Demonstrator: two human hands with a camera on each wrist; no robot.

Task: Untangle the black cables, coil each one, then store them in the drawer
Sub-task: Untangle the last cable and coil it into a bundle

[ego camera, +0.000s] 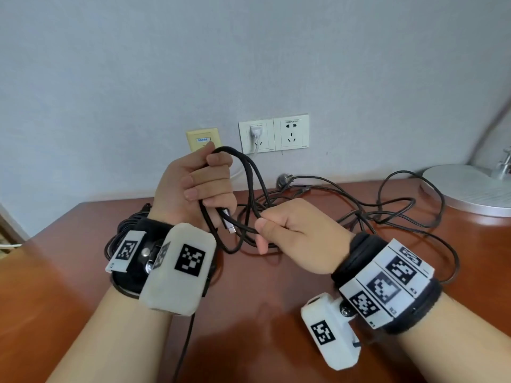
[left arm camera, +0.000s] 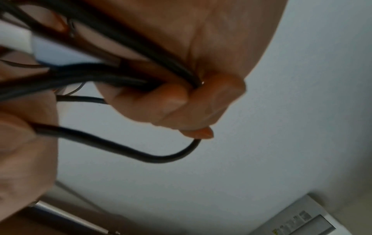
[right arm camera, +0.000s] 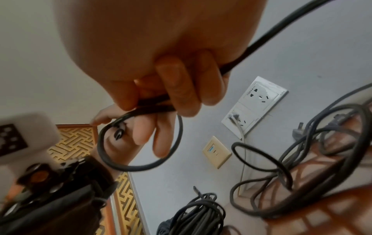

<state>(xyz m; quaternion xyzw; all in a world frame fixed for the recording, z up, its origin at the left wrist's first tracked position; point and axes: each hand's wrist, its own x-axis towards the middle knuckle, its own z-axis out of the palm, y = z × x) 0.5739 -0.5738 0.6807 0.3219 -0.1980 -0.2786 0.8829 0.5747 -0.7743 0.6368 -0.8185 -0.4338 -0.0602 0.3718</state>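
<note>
We hold a thick black braided cable [ego camera: 250,172] above the reddish-brown wooden desk [ego camera: 69,258]: our left hand [ego camera: 193,186] is raised, fingers curled round several gathered loops with the metal plug end [ego camera: 229,222] hanging below the palm, while our right hand [ego camera: 293,230] pinches a strand between thumb and curled fingers just beside it. A tangle of thinner black cables [ego camera: 387,211] lies on the desk behind, and a coiled black bundle [right arm camera: 199,213] sits near the wall under the white wall sockets [ego camera: 273,134]
</note>
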